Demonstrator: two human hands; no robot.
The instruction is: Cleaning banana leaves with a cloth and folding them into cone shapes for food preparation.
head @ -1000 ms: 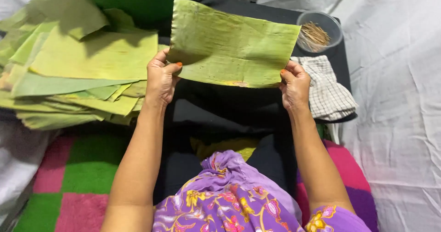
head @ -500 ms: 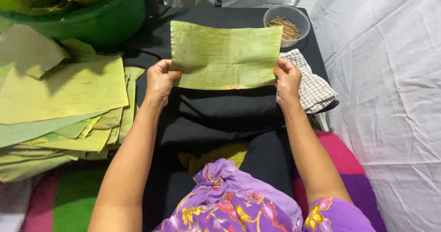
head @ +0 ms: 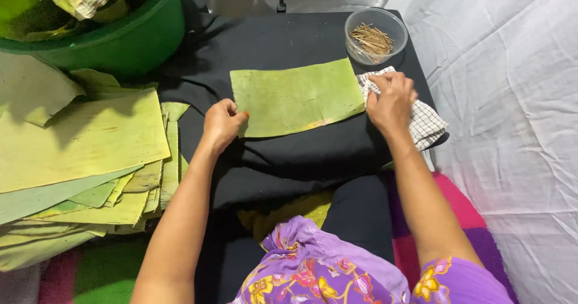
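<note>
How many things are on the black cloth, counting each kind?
Flat green leaf sheet: 1
Clear bowl of thin sticks: 1
Checked cloth: 1
Hands touching them, left hand and right hand: 2
Total: 5

Green tub [head: 120,36] cut off by top edge; checked cloth [head: 424,120] partly under right hand [head: 391,99].

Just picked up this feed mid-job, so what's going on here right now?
A person sits at a black cloth-covered surface with a rectangular green leaf piece lying flat on it. The left hand rests at the leaf's lower left corner; the right hand is on a checked cloth beside the leaf. A clear bowl of thin sticks stands behind, a stack of cut leaves and a green tub to the left.
</note>
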